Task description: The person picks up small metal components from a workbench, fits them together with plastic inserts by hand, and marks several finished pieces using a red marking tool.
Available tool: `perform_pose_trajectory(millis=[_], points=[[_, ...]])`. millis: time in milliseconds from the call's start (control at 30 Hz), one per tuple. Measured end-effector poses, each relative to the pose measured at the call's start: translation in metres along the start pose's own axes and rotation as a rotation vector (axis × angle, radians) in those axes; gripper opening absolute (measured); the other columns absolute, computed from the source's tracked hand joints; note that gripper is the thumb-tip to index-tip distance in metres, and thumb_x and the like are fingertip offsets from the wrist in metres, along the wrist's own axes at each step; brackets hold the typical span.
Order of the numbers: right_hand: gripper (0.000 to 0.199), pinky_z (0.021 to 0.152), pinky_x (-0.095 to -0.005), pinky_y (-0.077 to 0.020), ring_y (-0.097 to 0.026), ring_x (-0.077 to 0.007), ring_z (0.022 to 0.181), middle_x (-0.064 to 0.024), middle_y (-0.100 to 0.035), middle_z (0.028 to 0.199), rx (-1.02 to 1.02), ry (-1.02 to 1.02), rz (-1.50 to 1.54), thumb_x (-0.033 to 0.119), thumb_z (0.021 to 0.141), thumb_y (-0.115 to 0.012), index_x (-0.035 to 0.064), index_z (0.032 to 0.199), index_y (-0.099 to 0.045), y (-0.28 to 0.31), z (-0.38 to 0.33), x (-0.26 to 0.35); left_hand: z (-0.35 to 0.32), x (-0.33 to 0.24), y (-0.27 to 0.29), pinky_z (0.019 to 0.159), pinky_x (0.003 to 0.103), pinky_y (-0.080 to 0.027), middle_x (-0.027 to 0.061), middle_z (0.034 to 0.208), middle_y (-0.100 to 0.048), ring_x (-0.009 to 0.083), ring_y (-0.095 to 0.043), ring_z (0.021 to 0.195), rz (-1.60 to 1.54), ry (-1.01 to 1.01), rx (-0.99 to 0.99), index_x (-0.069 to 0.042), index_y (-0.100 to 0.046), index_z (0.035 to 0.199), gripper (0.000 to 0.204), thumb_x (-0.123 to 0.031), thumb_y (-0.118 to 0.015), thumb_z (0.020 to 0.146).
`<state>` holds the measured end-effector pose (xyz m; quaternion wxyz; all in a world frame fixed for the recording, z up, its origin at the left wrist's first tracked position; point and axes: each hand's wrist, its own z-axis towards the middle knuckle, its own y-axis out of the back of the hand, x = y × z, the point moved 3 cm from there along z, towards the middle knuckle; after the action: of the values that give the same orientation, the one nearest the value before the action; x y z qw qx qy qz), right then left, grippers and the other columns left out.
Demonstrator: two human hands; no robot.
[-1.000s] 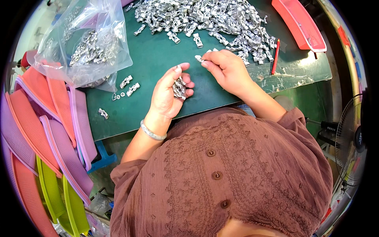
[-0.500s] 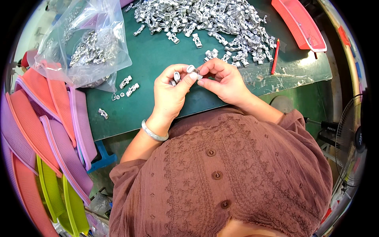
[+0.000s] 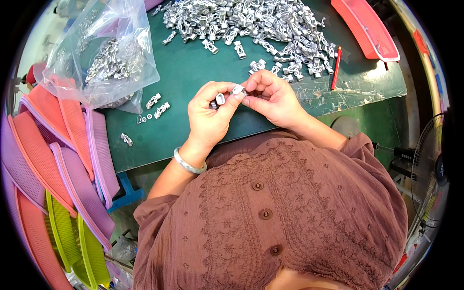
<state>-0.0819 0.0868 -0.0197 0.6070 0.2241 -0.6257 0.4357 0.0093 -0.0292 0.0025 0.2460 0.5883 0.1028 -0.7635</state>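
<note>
Overhead | green table [image 3: 193,67] | metal clips [image 3: 251,21] heaped | fan [image 3: 430,179] right

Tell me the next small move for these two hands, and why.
Probably press the small metal piece home: the left hand and right hand meet fingertip to fingertip on it above the green mat, and the left hand also holds other pieces.

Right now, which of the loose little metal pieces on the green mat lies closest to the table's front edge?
The single silver clip left of the left hand. It lies alone near the front edge, below the pair of clips by the plastic bag; the big pile sits farthest back.
</note>
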Motion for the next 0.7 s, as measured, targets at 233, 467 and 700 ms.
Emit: perform_pose_trajectory(millis=[233, 467, 700], points=[[0.016, 0.068, -0.0222, -0.0451, -0.057, -0.0095, 0.075, -0.0033, -0.058, 0.084, 0.063, -0.088, 0.108, 0.000, 0.081, -0.057, 0.0052, 0.091, -0.046, 0.000, -0.001, 0.001, 0.000, 0.003, -0.001, 0.053, 0.017, -0.036, -0.0010, 0.070, -0.057, 0.0035, -0.046, 0.059, -0.182, 0.224, -0.017, -0.002, -0.060, 0.086, 0.008, -0.006, -0.062, 0.080], [0.010, 0.067, -0.0255, -0.0457, -0.061, -0.0163, 0.075, -0.0133, -0.063, 0.092, 0.128, -0.272, 0.405, 0.011, 0.086, -0.053, 0.0062, 0.093, -0.047, 0.000, -0.002, 0.005, 0.001, 0.023, 0.000, 0.046, 0.020, -0.036, 0.0013, 0.069, -0.056, 0.0089, -0.049, 0.055, -0.673, 0.797, 0.073, -0.006, -0.054, 0.079, 0.012, -0.017, -0.054, 0.085], [0.009, 0.068, -0.0263, -0.0462, -0.062, -0.0181, 0.079, -0.0170, -0.062, 0.096, 0.143, -0.289, 0.487, 0.010, 0.087, -0.052, 0.0054, 0.093, -0.047, 0.001, -0.003, 0.005, 0.001, 0.024, -0.003, 0.045, 0.020, -0.036, -0.0009, 0.067, -0.052, 0.0096, -0.048, 0.056, -0.740, 0.862, 0.157, -0.009, -0.053, 0.079, 0.016, -0.022, -0.052, 0.086]])
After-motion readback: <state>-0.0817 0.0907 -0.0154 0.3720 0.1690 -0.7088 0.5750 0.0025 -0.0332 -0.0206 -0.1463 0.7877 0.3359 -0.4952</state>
